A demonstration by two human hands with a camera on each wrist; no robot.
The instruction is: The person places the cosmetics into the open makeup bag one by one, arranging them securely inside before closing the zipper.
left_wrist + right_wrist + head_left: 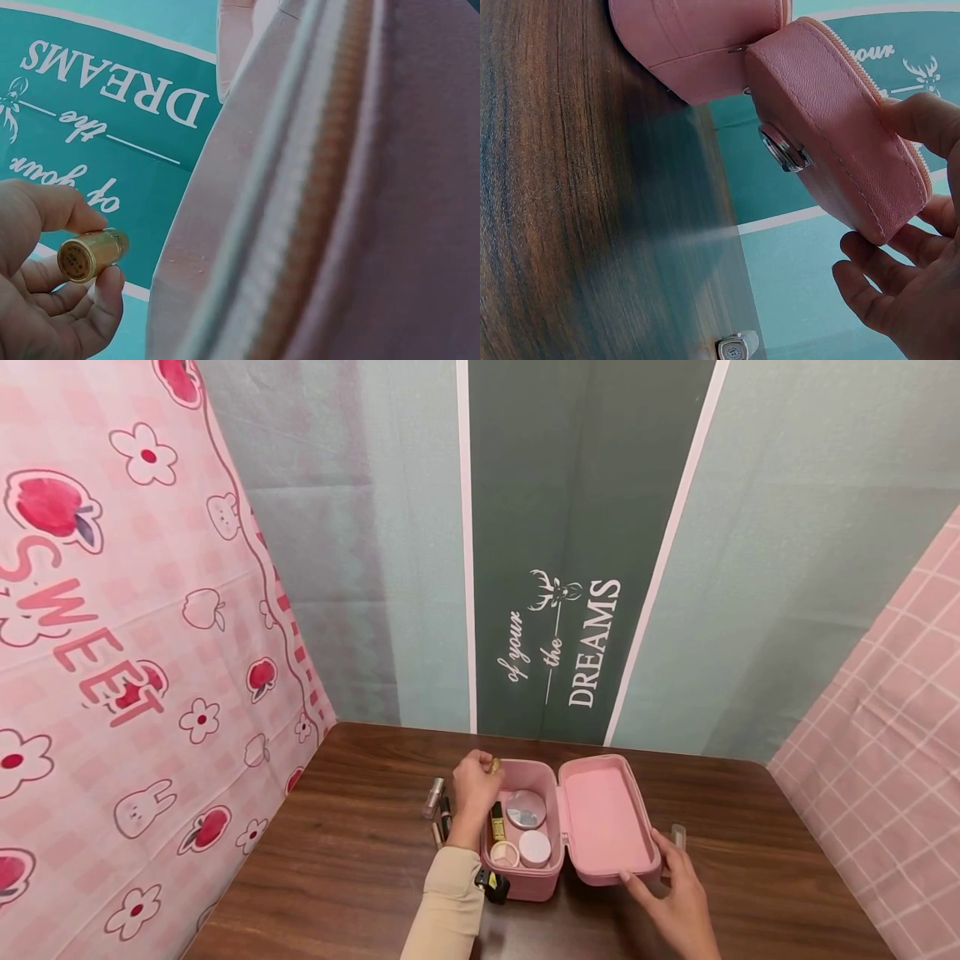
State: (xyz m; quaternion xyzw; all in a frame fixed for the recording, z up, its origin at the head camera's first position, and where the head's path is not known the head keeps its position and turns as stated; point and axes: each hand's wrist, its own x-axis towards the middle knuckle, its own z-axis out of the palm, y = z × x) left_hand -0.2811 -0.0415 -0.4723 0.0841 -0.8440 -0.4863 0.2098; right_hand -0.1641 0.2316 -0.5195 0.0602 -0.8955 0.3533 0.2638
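A pink zippered cosmetic case (540,885) stands open on the table. Above its back left corner, my left hand (474,783) pinches a small gold lipstick tube (94,255) between thumb and fingers. With thumb and fingers at its free edge, my right hand (678,897) holds the lid (607,818), swung out to the right. Inside the case lie a silver round compact (526,810), a white round jar (535,848), a round powder compact (505,854) and a black and gold tube (497,822).
Left of the case, partly behind my left forearm, lie several slim cosmetic tubes (434,797). A watch (735,348) rests on the wooden table (337,860) beyond the lid. Printed cloth (405,568) hangs behind the table and along both sides.
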